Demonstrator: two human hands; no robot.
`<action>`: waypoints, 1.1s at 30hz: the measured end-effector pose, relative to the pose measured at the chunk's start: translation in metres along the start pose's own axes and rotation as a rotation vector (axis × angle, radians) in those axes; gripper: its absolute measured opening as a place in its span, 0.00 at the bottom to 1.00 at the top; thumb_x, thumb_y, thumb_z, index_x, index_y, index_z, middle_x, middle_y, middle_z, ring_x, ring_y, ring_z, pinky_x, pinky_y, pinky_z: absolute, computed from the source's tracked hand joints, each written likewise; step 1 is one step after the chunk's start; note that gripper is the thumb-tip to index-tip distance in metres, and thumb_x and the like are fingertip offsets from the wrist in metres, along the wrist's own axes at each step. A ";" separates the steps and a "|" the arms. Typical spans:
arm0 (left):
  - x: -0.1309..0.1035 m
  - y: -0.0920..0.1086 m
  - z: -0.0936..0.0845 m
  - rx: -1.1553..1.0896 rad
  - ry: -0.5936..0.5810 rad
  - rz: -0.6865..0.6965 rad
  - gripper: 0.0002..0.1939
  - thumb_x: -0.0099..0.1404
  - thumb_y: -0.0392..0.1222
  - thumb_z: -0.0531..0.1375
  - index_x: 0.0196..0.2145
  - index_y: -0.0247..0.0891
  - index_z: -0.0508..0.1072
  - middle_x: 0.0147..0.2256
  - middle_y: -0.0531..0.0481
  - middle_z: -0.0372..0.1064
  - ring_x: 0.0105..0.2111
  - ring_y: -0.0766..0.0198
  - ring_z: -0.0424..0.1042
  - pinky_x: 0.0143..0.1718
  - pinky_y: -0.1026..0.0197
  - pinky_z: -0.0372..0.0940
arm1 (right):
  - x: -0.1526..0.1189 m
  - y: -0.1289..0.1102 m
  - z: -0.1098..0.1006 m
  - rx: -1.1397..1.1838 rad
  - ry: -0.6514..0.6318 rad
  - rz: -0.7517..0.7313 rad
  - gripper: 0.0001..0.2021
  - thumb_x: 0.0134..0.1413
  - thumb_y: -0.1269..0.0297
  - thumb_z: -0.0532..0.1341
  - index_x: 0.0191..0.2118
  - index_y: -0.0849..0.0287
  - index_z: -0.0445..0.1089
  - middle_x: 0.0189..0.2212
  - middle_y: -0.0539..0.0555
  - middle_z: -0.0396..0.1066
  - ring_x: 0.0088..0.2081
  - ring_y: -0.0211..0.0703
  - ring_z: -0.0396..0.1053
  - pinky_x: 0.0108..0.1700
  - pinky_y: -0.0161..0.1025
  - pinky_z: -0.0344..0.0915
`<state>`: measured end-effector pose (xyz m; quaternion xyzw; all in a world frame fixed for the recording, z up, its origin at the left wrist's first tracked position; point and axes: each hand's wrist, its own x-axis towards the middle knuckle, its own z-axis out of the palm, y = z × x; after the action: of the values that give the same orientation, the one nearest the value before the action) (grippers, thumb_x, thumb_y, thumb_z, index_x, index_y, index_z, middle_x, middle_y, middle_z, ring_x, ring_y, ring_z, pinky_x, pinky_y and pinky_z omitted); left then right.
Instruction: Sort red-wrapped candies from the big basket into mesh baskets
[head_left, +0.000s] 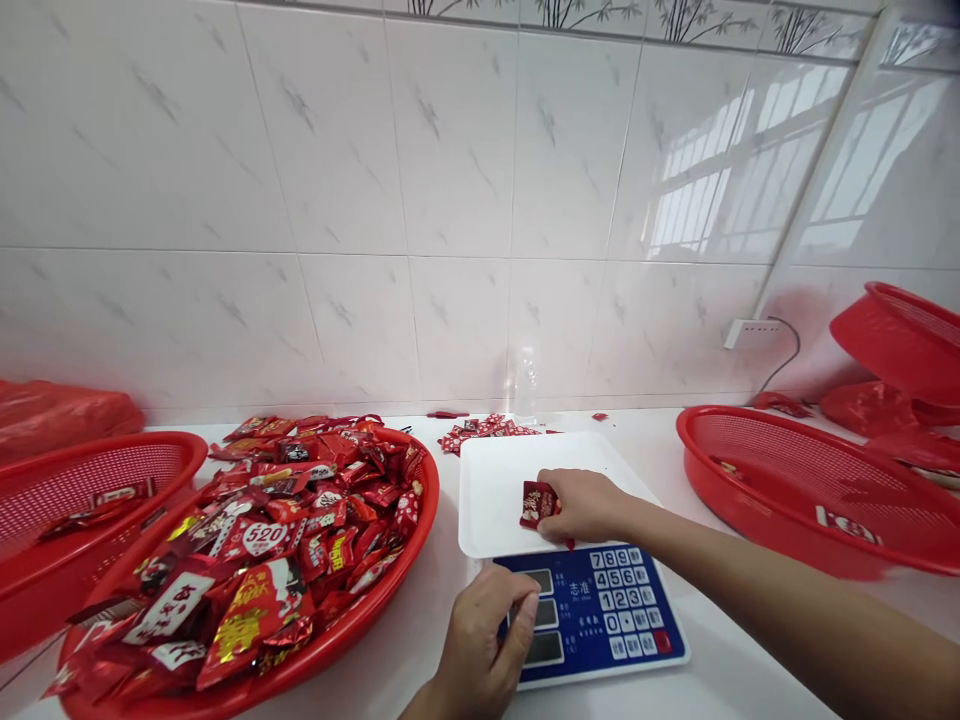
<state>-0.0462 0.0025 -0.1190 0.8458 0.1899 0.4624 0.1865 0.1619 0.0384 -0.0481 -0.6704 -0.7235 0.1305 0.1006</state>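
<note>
Over the white weighing tray [495, 490], my right hand [589, 505] grips a dark red snack packet [537, 503] between thumb and fingers. A bit of red shows under that hand. My left hand [491, 640] is closed, its fingers curled and thumb bent, beside the displays of the scale's blue keypad panel [592, 620]; whether it holds anything is hidden. To the left, a round red basket [420, 540] is heaped with red snack packets [262, 540], one marked 520.
Another red basket [187, 450] with a few packets stands at far left, near a red plastic bag [67, 415]. On the right are a red basket [697, 460] and a raised one [892, 340]. Small red packets [487, 430] and a clear bottle [525, 385] are by the tiled wall.
</note>
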 end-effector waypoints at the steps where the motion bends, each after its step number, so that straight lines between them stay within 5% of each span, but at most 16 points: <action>1: 0.000 0.000 0.000 0.002 0.000 -0.003 0.06 0.67 0.34 0.53 0.36 0.38 0.70 0.29 0.49 0.71 0.30 0.64 0.69 0.33 0.63 0.65 | 0.000 0.000 0.001 0.006 0.012 -0.005 0.16 0.37 0.59 0.63 0.37 0.52 0.67 0.32 0.50 0.73 0.32 0.45 0.68 0.27 0.36 0.53; 13: 0.000 -0.006 0.001 0.009 0.016 -0.004 0.06 0.67 0.34 0.53 0.37 0.38 0.70 0.30 0.49 0.71 0.30 0.65 0.70 0.33 0.64 0.66 | 0.010 0.004 0.009 -0.040 0.194 -0.078 0.19 0.48 0.50 0.61 0.44 0.53 0.70 0.41 0.53 0.72 0.40 0.47 0.69 0.32 0.36 0.54; 22: -0.004 -0.008 0.002 0.002 -0.025 -0.029 0.06 0.67 0.34 0.53 0.38 0.39 0.69 0.31 0.50 0.70 0.31 0.65 0.68 0.34 0.64 0.64 | 0.009 0.015 0.000 0.061 0.301 -0.048 0.11 0.46 0.57 0.63 0.37 0.54 0.70 0.38 0.51 0.72 0.37 0.43 0.68 0.32 0.34 0.54; 33: -0.003 -0.005 0.001 -0.025 -0.024 -0.019 0.06 0.67 0.33 0.53 0.39 0.39 0.69 0.32 0.49 0.70 0.31 0.65 0.68 0.34 0.63 0.64 | -0.017 0.050 -0.054 0.286 0.468 0.120 0.10 0.50 0.55 0.60 0.37 0.54 0.67 0.28 0.48 0.75 0.30 0.41 0.72 0.30 0.34 0.62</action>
<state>-0.0472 0.0053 -0.1240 0.8471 0.1896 0.4526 0.2037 0.2275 0.0281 -0.0128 -0.7030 -0.6138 0.0783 0.3507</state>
